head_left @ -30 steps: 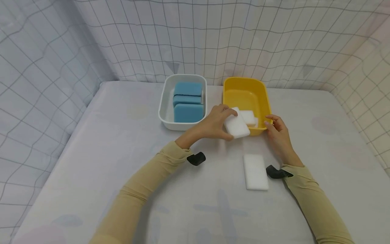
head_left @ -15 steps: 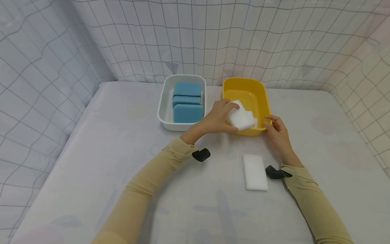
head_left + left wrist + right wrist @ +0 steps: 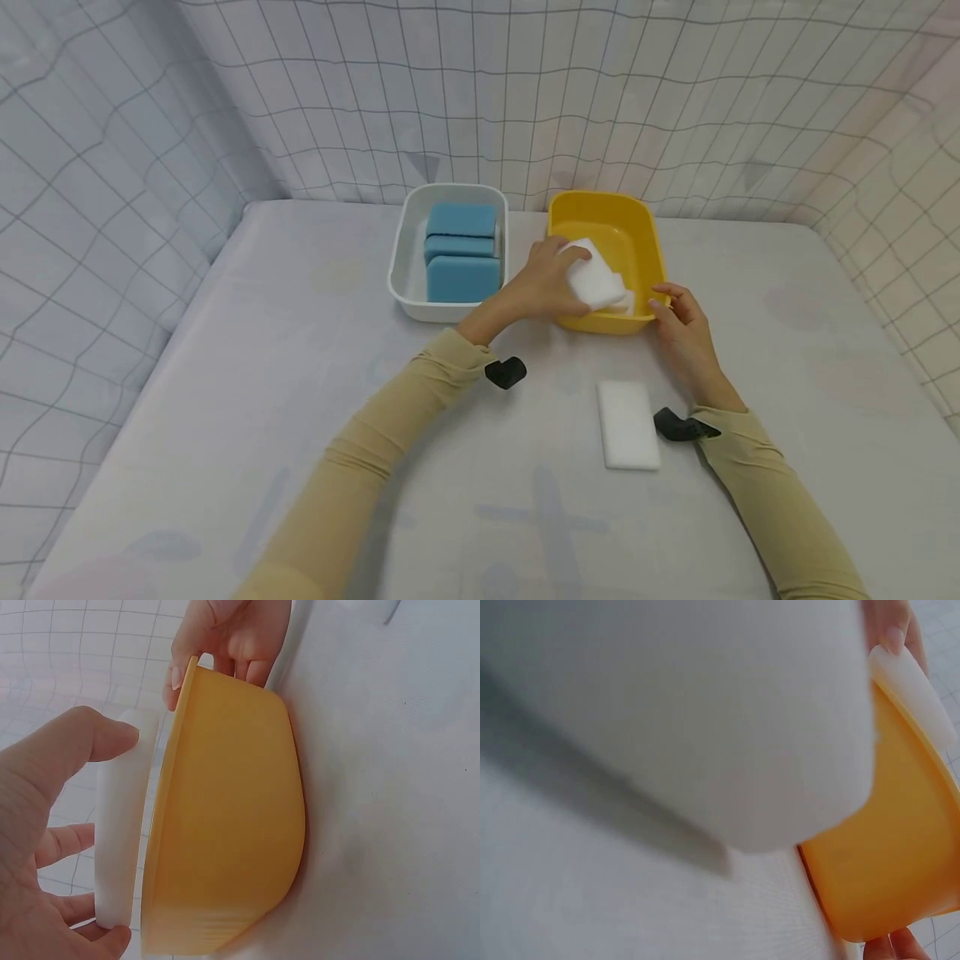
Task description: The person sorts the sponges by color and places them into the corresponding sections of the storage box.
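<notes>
My left hand [image 3: 551,283] grips a white sponge block [image 3: 594,275] by its edges, tilted over the front part of the yellow plastic bin [image 3: 643,250]. In the left wrist view the thumb presses one end of this sponge [image 3: 121,825] and the fingers hold the other, just above the bin's rim. More white sponge shows beneath it inside the bin, partly hidden. At the front right corner, my right hand [image 3: 688,337] holds the bin's rim between thumb and fingers. Another white sponge [image 3: 629,425] lies flat on the table, near my right wrist, and looms large in the right wrist view.
Left of the yellow bin stands a white bin [image 3: 400,258] holding several blue sponges [image 3: 463,279]. Both bins are near the back edge of the cloth-covered table [image 3: 300,333]. Grid-patterned curtains [image 3: 480,100] hang behind and at the sides.
My left hand has carried its white sponge away from me and slightly right, from the bin's front edge to over its inside. The right hand stays on the rim.
</notes>
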Available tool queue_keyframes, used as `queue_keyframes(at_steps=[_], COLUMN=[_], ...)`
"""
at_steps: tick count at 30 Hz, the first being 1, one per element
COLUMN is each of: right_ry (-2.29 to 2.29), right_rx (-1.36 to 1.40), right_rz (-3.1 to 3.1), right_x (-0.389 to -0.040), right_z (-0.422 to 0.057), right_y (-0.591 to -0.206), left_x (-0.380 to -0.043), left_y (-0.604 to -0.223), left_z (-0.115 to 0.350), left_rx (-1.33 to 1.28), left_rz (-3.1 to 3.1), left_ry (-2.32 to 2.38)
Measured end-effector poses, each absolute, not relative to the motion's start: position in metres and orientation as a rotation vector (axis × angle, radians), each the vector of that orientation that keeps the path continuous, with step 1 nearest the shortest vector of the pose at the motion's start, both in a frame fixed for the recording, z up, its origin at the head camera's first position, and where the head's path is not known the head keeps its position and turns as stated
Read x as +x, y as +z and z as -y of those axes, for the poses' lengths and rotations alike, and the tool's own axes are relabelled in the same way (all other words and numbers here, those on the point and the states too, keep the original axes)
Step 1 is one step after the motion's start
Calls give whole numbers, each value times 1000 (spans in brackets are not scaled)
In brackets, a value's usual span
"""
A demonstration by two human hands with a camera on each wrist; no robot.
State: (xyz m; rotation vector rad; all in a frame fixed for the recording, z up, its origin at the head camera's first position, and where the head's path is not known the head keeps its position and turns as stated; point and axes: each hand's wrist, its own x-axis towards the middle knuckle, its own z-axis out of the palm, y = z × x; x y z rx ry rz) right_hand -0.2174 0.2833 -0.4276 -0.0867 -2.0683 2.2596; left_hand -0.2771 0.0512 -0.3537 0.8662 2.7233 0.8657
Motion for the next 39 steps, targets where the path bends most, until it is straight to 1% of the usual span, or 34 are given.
queue_keyframes(at_steps=[27,39], right_ry=[2172,2160], right_rx=[-109,-74], right_rz=[2138,2149], right_x=[-215,-216], right_z=[-280,-283], right_y=[-425,-427], left_x=[-298,-304], left_y=[-363,-367], left_z=[-63,-68], left_rx=[797,783], left_rz=[-2746,-2694], left_ry=[850,918])
